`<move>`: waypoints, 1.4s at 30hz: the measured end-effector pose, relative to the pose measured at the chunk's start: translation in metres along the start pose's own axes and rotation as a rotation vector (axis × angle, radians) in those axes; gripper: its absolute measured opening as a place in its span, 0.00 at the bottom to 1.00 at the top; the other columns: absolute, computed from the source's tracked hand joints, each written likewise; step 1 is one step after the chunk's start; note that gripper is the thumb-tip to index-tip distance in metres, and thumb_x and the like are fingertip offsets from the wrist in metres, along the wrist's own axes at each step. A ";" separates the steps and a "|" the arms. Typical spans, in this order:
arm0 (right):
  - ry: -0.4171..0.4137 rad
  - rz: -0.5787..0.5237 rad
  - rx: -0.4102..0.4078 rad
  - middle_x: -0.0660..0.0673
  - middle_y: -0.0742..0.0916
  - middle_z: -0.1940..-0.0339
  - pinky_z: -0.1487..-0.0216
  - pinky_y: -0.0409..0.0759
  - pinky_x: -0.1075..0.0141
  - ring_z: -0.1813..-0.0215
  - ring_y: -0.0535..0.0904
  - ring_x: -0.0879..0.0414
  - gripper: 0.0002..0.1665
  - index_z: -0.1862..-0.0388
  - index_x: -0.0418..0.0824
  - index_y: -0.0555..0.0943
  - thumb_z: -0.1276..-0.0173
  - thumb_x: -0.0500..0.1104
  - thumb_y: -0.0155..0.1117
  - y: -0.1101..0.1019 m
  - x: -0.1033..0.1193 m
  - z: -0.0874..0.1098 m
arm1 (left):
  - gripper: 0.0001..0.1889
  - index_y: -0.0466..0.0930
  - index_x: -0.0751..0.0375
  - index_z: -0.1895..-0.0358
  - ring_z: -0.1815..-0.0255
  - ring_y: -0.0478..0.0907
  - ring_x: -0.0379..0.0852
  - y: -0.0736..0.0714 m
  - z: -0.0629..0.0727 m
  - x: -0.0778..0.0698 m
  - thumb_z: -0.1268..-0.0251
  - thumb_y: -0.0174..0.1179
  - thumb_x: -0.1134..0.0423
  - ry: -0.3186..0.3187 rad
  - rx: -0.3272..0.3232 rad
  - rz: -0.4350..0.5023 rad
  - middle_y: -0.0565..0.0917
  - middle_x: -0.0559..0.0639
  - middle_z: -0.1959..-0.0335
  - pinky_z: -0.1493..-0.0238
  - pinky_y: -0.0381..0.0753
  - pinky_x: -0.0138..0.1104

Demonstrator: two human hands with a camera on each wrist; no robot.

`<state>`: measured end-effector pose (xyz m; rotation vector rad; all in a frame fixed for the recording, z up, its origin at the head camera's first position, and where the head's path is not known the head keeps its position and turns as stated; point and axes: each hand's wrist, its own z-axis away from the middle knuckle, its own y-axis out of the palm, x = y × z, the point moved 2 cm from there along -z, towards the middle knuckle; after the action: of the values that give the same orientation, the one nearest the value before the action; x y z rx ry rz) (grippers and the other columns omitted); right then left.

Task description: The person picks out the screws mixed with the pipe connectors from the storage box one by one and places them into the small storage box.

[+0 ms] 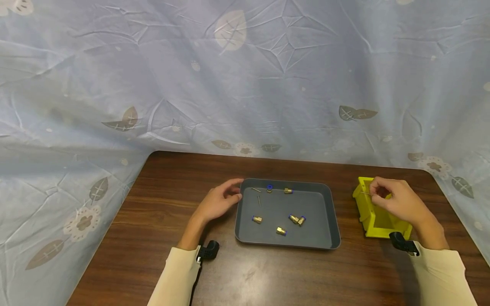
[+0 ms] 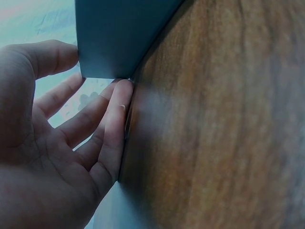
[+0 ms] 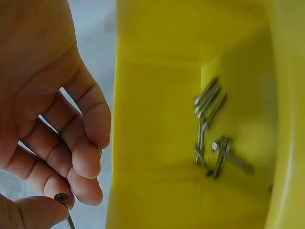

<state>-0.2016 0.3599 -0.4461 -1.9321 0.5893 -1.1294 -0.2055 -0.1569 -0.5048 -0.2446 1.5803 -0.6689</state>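
In the head view, my right hand [image 1: 402, 202] is raised over the yellow bin [image 1: 386, 232]. It pinches a screw [image 3: 61, 197] between thumb and index finger, the cross-slotted head showing in the right wrist view. More screws [image 3: 221, 152] lie in a loose heap inside the bin. My left hand [image 1: 217, 203] is at the far left corner of the grey tray [image 1: 275, 208], its thumb and fingertips touching the outer wall [image 2: 114, 43]. Two screws [image 1: 259, 200] lie in the tray's upper left part, among several brass fittings [image 1: 281, 231] with blue collars.
A dark brown wooden table [image 1: 168, 178] carries the tray and the bin. Behind it hangs a pale patterned cloth [image 1: 268, 97]. Table surface lies between the tray's right side and the bin.
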 end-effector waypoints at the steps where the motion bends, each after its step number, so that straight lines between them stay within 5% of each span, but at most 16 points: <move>1: 0.008 0.004 -0.009 0.57 0.81 0.71 0.64 0.73 0.71 0.67 0.78 0.63 0.13 0.64 0.46 0.80 0.34 0.28 0.70 -0.001 -0.003 0.002 | 0.28 0.76 0.50 0.20 0.46 0.87 0.53 0.000 0.000 0.000 0.20 0.65 0.59 -0.002 0.001 0.001 0.90 0.56 0.39 0.40 0.82 0.54; 13: 0.127 0.128 -0.106 0.56 0.84 0.73 0.68 0.70 0.73 0.70 0.76 0.66 0.09 0.65 0.46 0.84 0.35 0.33 0.75 -0.016 -0.026 0.020 | 0.29 0.76 0.48 0.20 0.45 0.87 0.54 0.000 0.001 -0.001 0.20 0.65 0.59 -0.014 0.001 0.001 0.90 0.56 0.39 0.39 0.81 0.55; 42: 0.117 0.201 -0.144 0.54 0.86 0.74 0.68 0.71 0.72 0.71 0.76 0.67 0.07 0.66 0.43 0.86 0.36 0.36 0.78 -0.008 -0.024 0.010 | 0.28 0.77 0.49 0.20 0.46 0.87 0.52 0.001 0.000 0.000 0.20 0.65 0.59 -0.002 -0.005 0.000 0.90 0.55 0.40 0.42 0.82 0.53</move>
<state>-0.2042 0.3858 -0.4537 -1.8867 0.9296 -1.1021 -0.2054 -0.1563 -0.5049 -0.2487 1.5802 -0.6651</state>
